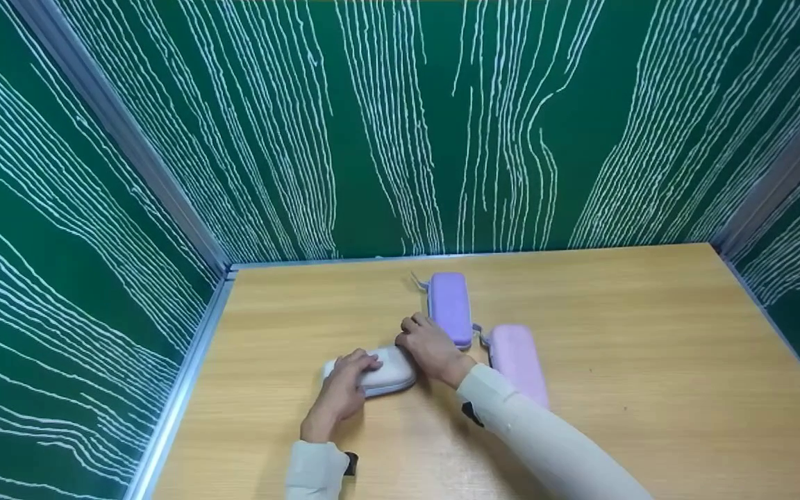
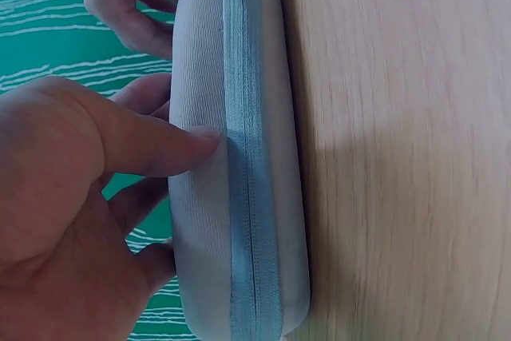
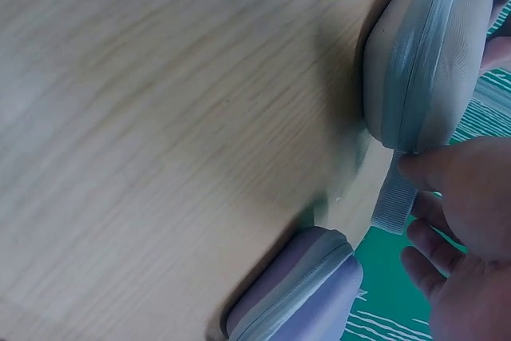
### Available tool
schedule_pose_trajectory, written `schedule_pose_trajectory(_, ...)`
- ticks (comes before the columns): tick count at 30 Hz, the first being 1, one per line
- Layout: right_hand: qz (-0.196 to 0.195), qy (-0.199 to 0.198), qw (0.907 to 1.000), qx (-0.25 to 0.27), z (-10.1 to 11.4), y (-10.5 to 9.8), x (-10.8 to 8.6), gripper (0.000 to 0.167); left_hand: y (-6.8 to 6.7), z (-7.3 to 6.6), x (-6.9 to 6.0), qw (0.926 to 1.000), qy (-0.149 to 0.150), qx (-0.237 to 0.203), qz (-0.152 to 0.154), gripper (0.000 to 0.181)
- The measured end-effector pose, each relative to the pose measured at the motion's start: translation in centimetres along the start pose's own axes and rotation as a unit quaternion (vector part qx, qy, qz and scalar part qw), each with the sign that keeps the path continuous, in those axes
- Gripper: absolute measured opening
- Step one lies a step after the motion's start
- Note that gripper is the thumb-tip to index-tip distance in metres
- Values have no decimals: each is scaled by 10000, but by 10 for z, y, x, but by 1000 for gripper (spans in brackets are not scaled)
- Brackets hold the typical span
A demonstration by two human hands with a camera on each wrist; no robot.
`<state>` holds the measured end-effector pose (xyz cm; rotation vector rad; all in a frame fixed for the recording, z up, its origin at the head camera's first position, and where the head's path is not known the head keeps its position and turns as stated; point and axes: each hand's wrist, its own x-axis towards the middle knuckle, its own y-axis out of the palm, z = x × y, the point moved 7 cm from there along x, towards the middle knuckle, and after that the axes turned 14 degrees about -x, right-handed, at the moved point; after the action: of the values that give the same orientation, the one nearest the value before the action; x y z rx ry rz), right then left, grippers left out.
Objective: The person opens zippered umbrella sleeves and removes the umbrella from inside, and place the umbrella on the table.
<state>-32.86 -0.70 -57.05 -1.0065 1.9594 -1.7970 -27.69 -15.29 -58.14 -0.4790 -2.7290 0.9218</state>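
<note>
Left hand (image 1: 344, 389) grasping white case (image 1: 389, 371), thumb on the near side just above the zip (image 2: 249, 197), fingers over top and far side. Right hand (image 1: 433, 351) at the case's right end, fingers bent, thumb tip touching where a grey strap (image 3: 394, 201) joins; cannot tell whether it pinches the strap or only touches. White case lies flat on the desk (image 1: 650, 389), near the middle of the head view, long side roughly left to right, zip line looks closed.

Pale sleeves (image 1: 546, 430) on both arms, black band (image 1: 351, 464) at left cuff, another dark band (image 1: 471, 413) under the right one.

Purple case (image 1: 450, 305) just beyond the right hand, long side pointing away from the person, strap (image 1: 419, 281) off its far left corner. Pink case (image 1: 517, 361) right of and nearer than purple, partly hidden by right forearm; its small strap (image 1: 481, 335) sticks out at far left, toward purple's near end.

Around the desk: green panels (image 1: 567, 153) with white wavy lines at back and both sides, grey metal posts (image 1: 122, 125) at the two back corners.
</note>
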Motion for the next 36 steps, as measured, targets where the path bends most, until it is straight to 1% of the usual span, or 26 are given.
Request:
schedule_pose_trajectory(4, 78, -112, 9999, -91, -1, 0, 2, 24, 0, 0, 1, 10000, -40, 21, 23, 56)
schedule_pose_trajectory(9, 37, -275, 9994, -212, -2, 1, 6, 24, 0, 1, 0, 9999, -119, 43, 66, 56)
schedule_pose_trajectory(15, 146, -416, 9985, -312, -1, 3, 9, 23, 0, 0, -2, 10000, -33, 11, 93, 52)
schedule_pose_trajectory(20, 256, -464, 9983, -237, -1, 6, 12, 30, 0, 0, -3, 9999, -133, 58, 84, 50)
schedule_pose_trajectory(24, 280, -512, 9977, -353, 0, 8, 15, 34, 1, 1, -3, 9997, -169, 192, 44, 50)
schedule_pose_trajectory(26, 206, -538, 9975, -419, 0, 8, 16, 32, 1, 0, -3, 9996, -130, 265, 20, 50)
schedule_pose_trajectory(32, -48, -618, 9960, -639, -1, 5, 16, 22, 0, -2, -4, 9998, -20, 195, 11, 49)
schedule_pose_trajectory(36, 58, -628, 9947, -816, -1, 8, 17, 23, -1, -2, -4, 9996, -27, 272, 64, 49)
